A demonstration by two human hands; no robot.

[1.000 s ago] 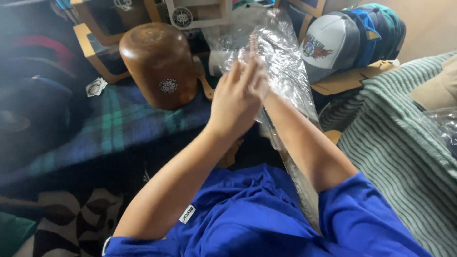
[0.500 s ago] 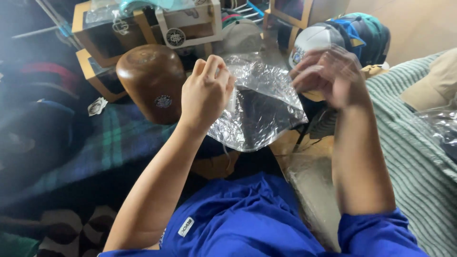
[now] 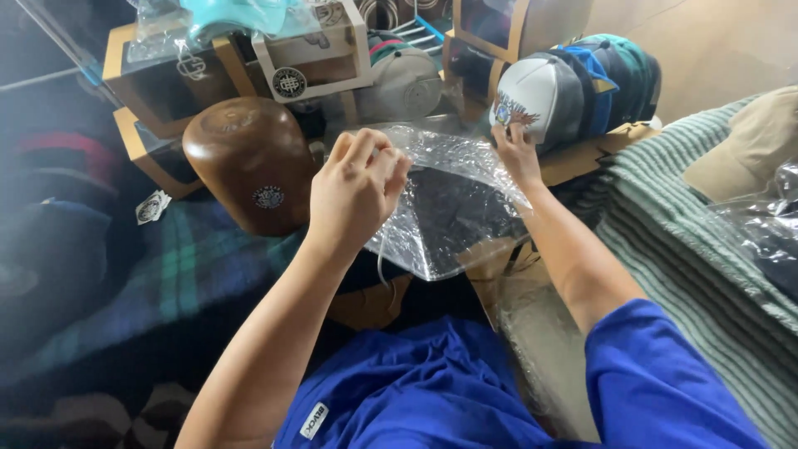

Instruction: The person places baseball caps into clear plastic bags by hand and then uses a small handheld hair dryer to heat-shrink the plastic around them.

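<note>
A clear plastic bag [image 3: 453,212] is stretched out flat in front of me, over dark cloth. My left hand [image 3: 353,187] pinches its near left top edge. My right hand [image 3: 514,150] grips the bag's far right corner, just below a stack of caps [image 3: 573,87]. Both arms reach forward over my blue shirt [image 3: 432,399].
A brown wooden head-shaped block [image 3: 249,170] stands left of the bag on a plaid blanket [image 3: 183,266]. Wooden-framed boxes [image 3: 316,58] sit behind it. A green striped blanket [image 3: 690,241] and another plastic-wrapped item [image 3: 769,224] lie at the right.
My right hand has moved down and taken hold of the bag's far right corner. The bag has been pulled wider and flatter between both hands.
</note>
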